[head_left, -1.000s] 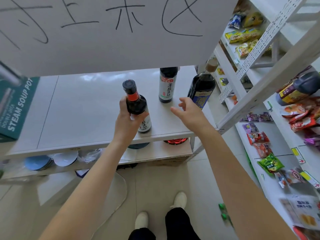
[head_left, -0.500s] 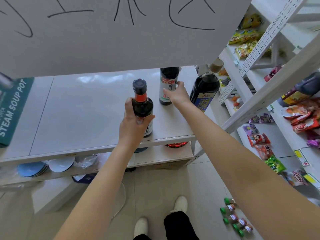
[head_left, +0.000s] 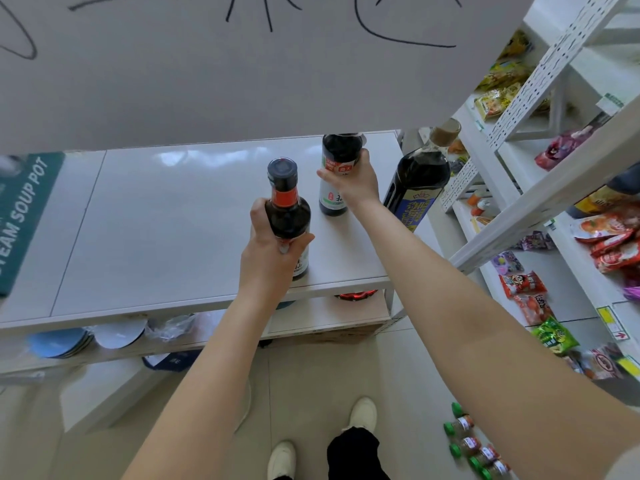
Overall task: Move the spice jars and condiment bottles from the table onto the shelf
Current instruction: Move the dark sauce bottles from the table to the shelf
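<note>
The glossy white rectangular table (head_left: pixel 166 216) is carrying three dark bottles — a tall blue-labelled glass one (head_left: pixel 417 183) sitting at its right edge. The right hand (head_left: pixel 353 181) is clamping a white-labelled dark bottle (head_left: pixel 337 174) near the table's back; the left hand (head_left: pixel 273 251) is gripping a red-necked, black-capped bottle (head_left: pixel 287 209) at its front.

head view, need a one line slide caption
Left hand grips a red-necked dark bottle, right hand grips a white-labelled bottle, and a third, blue-labelled bottle waits on the white table.
</note>
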